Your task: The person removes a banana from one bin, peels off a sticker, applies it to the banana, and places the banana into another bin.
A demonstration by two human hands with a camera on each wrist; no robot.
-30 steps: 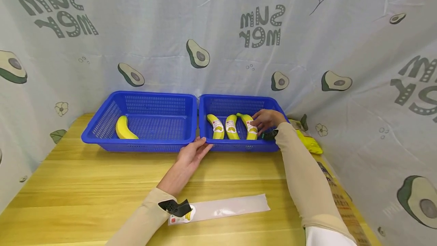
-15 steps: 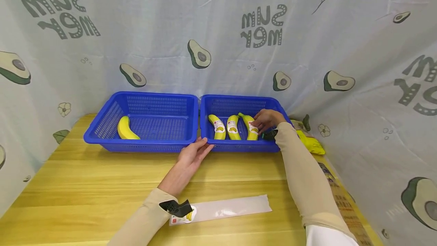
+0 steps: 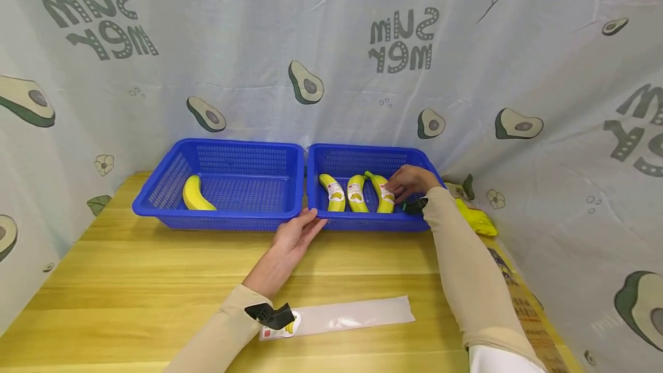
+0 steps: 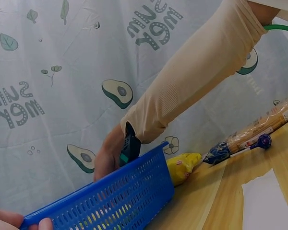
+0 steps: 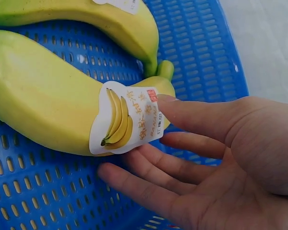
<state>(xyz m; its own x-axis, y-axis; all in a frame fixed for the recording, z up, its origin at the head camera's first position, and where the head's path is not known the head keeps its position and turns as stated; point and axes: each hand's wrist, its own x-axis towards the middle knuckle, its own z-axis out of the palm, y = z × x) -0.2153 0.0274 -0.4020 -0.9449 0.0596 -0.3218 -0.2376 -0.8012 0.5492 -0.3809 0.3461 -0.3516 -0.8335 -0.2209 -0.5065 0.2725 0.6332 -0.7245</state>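
Observation:
My right hand (image 3: pixel 412 181) reaches into the right blue basket (image 3: pixel 362 224), at the rightmost banana (image 3: pixel 384 202). In the right wrist view, the thumb lies on the edge of that banana's white label (image 5: pixel 127 120), with the fingers along its lower side. Two more labelled bananas, a middle one (image 3: pixel 356 189) and a left one (image 3: pixel 336 202), lie alongside. My left hand (image 3: pixel 291 239) grips this basket's near left corner, thumb over the rim, fingers below. A banana without a visible label (image 3: pixel 195 195) lies in the left blue basket (image 3: pixel 217 223).
A long clear strip with a banana sticker (image 3: pixel 352 315) lies on the wooden table (image 3: pixel 155 281) in front. Beyond the right basket are a yellow package (image 3: pixel 479 222) and a long packet (image 4: pixel 259 132). A printed curtain (image 3: pixel 248 45) hangs behind.
The view has shifted slightly, so everything sits a little further right. Both hands stay in place at the basket corner and the rightmost banana.

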